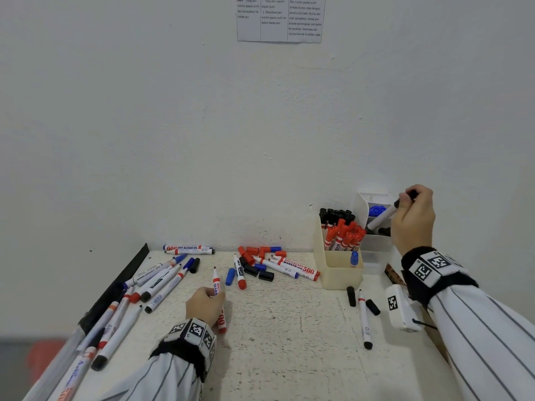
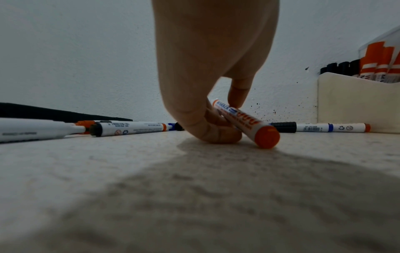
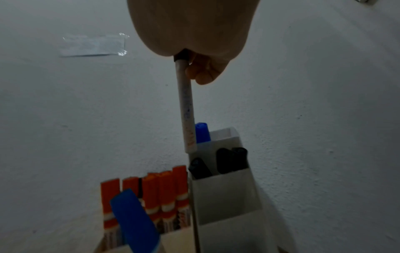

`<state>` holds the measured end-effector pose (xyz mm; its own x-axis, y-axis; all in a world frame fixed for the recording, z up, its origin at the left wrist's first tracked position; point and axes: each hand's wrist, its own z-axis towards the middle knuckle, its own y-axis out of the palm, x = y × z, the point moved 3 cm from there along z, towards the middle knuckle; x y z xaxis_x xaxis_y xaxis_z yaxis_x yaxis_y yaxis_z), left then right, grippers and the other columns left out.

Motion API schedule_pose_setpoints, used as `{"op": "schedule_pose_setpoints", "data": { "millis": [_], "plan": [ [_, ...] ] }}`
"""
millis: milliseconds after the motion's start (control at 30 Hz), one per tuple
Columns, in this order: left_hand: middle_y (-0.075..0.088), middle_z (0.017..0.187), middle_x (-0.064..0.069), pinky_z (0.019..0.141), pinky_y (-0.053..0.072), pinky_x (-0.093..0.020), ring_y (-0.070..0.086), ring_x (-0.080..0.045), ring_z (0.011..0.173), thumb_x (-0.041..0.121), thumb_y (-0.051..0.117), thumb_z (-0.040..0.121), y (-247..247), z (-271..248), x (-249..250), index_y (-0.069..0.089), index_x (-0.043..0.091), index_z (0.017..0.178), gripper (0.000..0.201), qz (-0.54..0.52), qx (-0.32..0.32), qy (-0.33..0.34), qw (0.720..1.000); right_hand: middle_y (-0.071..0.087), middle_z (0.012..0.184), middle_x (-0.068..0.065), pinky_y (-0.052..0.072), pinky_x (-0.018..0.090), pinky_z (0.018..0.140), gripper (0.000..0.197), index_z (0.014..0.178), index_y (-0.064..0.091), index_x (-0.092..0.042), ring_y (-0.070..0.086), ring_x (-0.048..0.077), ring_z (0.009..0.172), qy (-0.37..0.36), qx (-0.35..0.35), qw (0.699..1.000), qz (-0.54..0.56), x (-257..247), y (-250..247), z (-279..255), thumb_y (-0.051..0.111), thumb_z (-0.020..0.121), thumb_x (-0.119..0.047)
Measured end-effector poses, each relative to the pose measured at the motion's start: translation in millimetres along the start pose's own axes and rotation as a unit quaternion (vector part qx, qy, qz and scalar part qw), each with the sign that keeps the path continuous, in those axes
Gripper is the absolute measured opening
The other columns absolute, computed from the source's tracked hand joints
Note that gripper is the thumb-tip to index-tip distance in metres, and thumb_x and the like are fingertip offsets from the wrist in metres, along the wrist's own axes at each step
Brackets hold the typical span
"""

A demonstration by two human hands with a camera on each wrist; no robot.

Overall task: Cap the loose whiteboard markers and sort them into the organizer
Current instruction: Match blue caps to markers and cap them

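My right hand (image 1: 412, 215) grips a black-capped white marker (image 1: 382, 217) by its cap end and holds it slanted, tail down, over the white tiered organizer (image 1: 376, 241); in the right wrist view the marker (image 3: 186, 109) hangs above the compartment with black-capped markers (image 3: 231, 160). My left hand (image 1: 207, 305) pinches an uncapped red marker (image 1: 217, 285) lying on the table; in the left wrist view its fingers (image 2: 236, 95) close around the marker (image 2: 249, 123), whose red tail rests on the tabletop. A cream organizer (image 1: 338, 273) holds red, black and one blue marker.
Loose red, blue and black caps (image 1: 254, 261) and markers lie heaped at the table's back centre. Several uncapped markers (image 1: 139, 296) lie along the left edge. A marker and two black caps (image 1: 363, 311) lie in front of the cream organizer. The wall stands right behind.
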<state>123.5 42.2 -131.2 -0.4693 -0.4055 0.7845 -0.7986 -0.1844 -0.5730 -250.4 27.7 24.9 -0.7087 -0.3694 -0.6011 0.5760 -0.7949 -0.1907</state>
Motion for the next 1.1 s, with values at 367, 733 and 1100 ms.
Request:
{"op": "schedule_pose_setpoints", "data": {
  "millis": [367, 733, 1100],
  "plan": [
    [0.056, 0.091, -0.006, 0.073, 0.048, -0.028, 0.056, -0.019, 0.081, 0.027, 0.053, 0.092, -1, 4, -3, 0.056, 0.008, 0.116, 0.031, 0.008, -0.006, 0.009, 1.0, 0.053, 0.098, 0.023, 0.045, 0.04, 0.074, 0.032, 0.103, 0.049, 0.001, 0.054, 0.036, 0.085, 0.011, -0.011, 0.999, -0.035, 38, -16, -14, 0.036, 0.09, -0.025],
    [0.063, 0.103, -0.01, 0.077, 0.049, -0.03, 0.058, -0.02, 0.082, 0.027, 0.054, 0.091, 0, 9, -5, 0.058, 0.009, 0.115, 0.03, 0.011, 0.004, -0.002, 1.0, 0.05, 0.108, 0.026, 0.037, 0.031, 0.079, 0.024, 0.112, 0.047, 0.006, 0.051, 0.033, 0.091, 0.03, -0.005, 0.999, -0.044, 46, -24, -19, 0.041, 0.097, -0.012],
    [0.06, 0.092, -0.005, 0.076, 0.048, -0.029, 0.059, -0.02, 0.083, 0.029, 0.053, 0.092, 1, 9, -6, 0.058, 0.01, 0.114, 0.03, 0.03, 0.006, 0.007, 0.999, 0.053, 0.097, 0.019, 0.051, 0.047, 0.075, 0.029, 0.1, 0.048, -0.008, 0.059, 0.036, 0.083, -0.008, -0.022, 0.999, -0.024, 56, -26, -21, 0.037, 0.089, -0.034]
  ]
}}
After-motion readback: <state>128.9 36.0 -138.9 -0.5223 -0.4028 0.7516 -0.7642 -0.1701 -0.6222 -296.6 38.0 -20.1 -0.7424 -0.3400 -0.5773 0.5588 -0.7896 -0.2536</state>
